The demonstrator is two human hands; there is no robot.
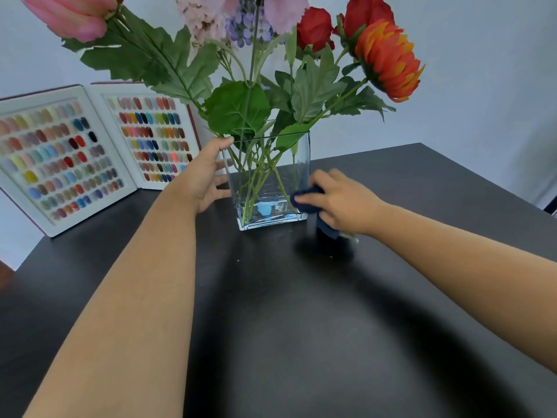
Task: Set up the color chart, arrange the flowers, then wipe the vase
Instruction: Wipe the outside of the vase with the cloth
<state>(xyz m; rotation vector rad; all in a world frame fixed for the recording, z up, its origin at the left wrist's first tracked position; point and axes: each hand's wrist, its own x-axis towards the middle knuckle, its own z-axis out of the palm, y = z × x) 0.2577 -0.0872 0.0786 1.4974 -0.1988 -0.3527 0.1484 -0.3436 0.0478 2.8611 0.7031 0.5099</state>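
A clear square glass vase (pixel 289 164) stands mid-table, holding artificial flowers (pixel 247 55): pink, lilac, red and orange blooms with green leaves and stems. My left hand (pixel 205 176) grips the vase's left side, thumb at the rim. My right hand (pixel 337 200) presses a dark blue cloth (pixel 307 200) against the vase's lower right front corner; part of the cloth hangs below the hand. The open color chart (pixel 90 155) stands upright at the back left, two white panels filled with coloured nail swatches.
The black table (pixel 301 312) reaches to its back edge just behind the vase and a right edge at the far right. A pale wall (pixel 467 70) is behind. The flowers spread wide above the vase.
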